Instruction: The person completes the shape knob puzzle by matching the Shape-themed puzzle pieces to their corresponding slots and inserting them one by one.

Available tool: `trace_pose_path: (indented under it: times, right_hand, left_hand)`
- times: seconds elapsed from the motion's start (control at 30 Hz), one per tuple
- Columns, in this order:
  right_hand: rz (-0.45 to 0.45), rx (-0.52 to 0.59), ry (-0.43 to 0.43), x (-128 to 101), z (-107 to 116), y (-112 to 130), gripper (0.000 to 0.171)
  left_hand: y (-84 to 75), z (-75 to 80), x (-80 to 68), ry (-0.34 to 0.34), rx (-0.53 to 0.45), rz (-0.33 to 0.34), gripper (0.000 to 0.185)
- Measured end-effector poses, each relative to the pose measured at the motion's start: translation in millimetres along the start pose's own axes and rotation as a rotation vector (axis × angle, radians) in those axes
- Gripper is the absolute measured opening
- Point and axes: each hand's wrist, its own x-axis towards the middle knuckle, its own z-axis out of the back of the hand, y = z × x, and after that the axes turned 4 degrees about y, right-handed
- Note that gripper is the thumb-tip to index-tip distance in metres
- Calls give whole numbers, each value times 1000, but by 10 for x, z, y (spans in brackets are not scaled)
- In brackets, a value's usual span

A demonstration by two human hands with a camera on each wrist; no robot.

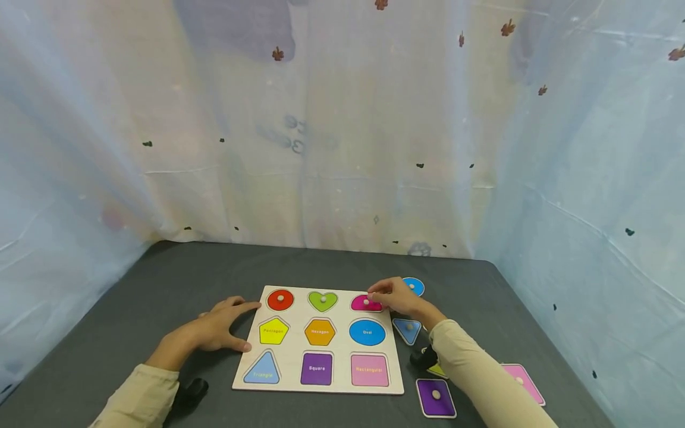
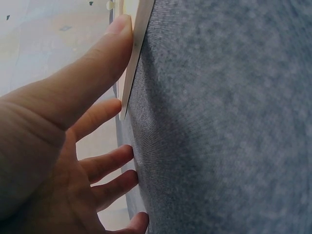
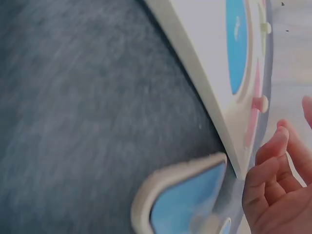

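A pale wooden shape-puzzle board (image 1: 342,356) lies on the dark table. My left hand (image 1: 219,327) is at its left side, fingers spread, with the thumb and index fingertips right at the edge. At the top right corner, a magenta puzzle piece (image 1: 361,304) with a knob sits in its recess. My right hand (image 1: 402,297) is just over this corner, its fingertips beside the knob. In the right wrist view its fingers are loosely bent and the thumb is apart from them, with nothing between. A red circle (image 1: 280,302) and a green heart (image 1: 317,302), both knobbed, sit in the top row.
Right of the board lie a blue oval piece (image 1: 417,288), a blue triangle piece (image 1: 405,333), a purple square piece (image 1: 430,406) and a pink piece (image 1: 528,389). A yellow piece (image 1: 437,370) is partly hidden by the right forearm. A pale curtain (image 1: 342,208) hangs behind the table.
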Motion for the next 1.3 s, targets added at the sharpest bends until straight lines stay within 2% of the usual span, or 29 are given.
trace_pose_path:
  times: [0.27,0.4,0.6,0.93,1.13,1.3]
  right_hand:
    - [87,-54,32,-191,132,23,31]
    - [104,-80,47,-259,173,-9,32]
    - [117,-67,76,-447,249,-132,33]
    - [194,-58,96,-800,338,-298,33]
    - [157,-48,108,-950,384,-377,32]
    - [125,0,183,-1059,442,-441,38]
  left_hand:
    - [0,-10,12,5,-9,23,97]
    - [-3,-5,8,11,-17,28,97]
    - [-27,-10,9,5,-11,6,94]
    - [-8,-19,15,7,1,35,94]
    - [4,-15,9,13,2,41,94]
    - [8,-7,15,7,3,34,95]
